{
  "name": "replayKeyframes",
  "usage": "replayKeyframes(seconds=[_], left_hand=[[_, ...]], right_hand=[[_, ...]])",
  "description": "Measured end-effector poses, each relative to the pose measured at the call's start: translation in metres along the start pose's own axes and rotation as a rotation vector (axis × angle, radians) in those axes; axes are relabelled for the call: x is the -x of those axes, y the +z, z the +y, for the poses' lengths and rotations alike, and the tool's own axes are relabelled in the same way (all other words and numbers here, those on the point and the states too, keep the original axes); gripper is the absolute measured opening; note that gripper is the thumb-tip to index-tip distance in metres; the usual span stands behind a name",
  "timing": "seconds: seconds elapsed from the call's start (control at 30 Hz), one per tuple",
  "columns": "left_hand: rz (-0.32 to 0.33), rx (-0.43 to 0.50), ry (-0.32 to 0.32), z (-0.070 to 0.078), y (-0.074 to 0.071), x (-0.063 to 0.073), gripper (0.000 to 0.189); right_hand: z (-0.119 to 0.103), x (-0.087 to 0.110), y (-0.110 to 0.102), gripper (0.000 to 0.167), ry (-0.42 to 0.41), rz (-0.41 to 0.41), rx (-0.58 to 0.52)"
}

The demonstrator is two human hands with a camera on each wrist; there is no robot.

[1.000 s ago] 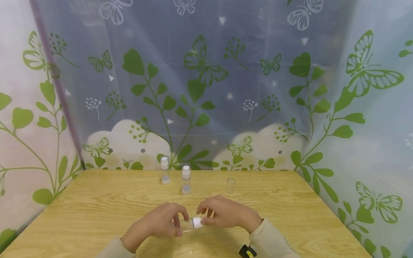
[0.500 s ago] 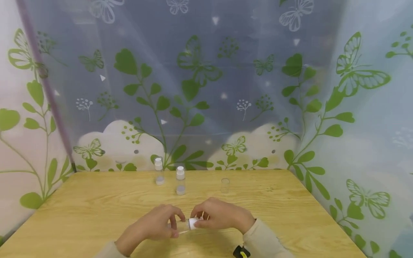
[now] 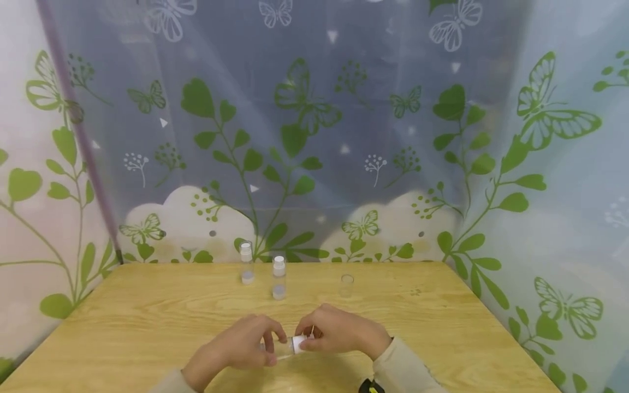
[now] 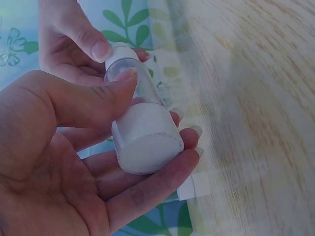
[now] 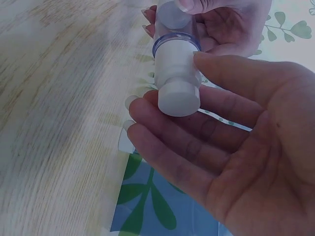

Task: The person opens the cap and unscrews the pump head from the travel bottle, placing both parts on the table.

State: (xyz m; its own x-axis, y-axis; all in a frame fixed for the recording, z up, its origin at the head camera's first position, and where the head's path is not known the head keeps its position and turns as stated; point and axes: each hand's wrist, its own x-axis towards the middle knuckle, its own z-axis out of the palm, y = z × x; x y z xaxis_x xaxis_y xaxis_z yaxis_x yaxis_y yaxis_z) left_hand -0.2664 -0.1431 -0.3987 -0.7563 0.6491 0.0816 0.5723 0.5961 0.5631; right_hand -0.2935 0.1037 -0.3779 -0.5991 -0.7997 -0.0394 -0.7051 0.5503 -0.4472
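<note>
Between my two hands lies a small clear pump bottle (image 3: 284, 349) with a white base and a white pump top, tilted on its side just over the table. My left hand (image 3: 248, 341) grips its body near the white base (image 4: 150, 140), thumb on top and fingers underneath. At the other end, my right hand (image 3: 341, 333) pinches the white pump top (image 5: 178, 64) between thumb and fingers. In the right wrist view the round end of the pump points toward my right palm, and no cap covers it.
Two similar bottles stand upright at the back: one capped bottle (image 3: 247, 265) on the left and another bottle (image 3: 279, 278) nearer. A clear cap (image 3: 346, 286) stands to their right. Patterned curtains (image 3: 314, 136) enclose the wooden table (image 3: 147, 305).
My right hand has shifted along the bottle and its fingers now sit further over the white pump top. The left hand keeps its hold. The head view has swayed slightly.
</note>
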Motion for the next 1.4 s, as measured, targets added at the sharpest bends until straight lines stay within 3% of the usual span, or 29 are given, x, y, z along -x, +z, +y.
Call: replayKeyframes(seconds=[0.83, 1.23, 1.4], left_hand=[[-0.020, 0.094, -0.011, -0.0021, 0.0071, -0.0045, 0.034], [0.000, 0.118, -0.014, 0.0017, 0.0067, -0.0038, 0.035], [0.004, 0.121, -0.014, 0.0009, 0.0073, -0.0044, 0.036]], right_hand=[[-0.0046, -0.0015, 0.0022, 0.019, -0.001, -0.025, 0.007], [-0.0040, -0.0031, 0.0043, 0.015, -0.082, 0.043, 0.055], [-0.0055, -0.0030, 0.0044, 0.012, -0.067, 0.050, 0.073]])
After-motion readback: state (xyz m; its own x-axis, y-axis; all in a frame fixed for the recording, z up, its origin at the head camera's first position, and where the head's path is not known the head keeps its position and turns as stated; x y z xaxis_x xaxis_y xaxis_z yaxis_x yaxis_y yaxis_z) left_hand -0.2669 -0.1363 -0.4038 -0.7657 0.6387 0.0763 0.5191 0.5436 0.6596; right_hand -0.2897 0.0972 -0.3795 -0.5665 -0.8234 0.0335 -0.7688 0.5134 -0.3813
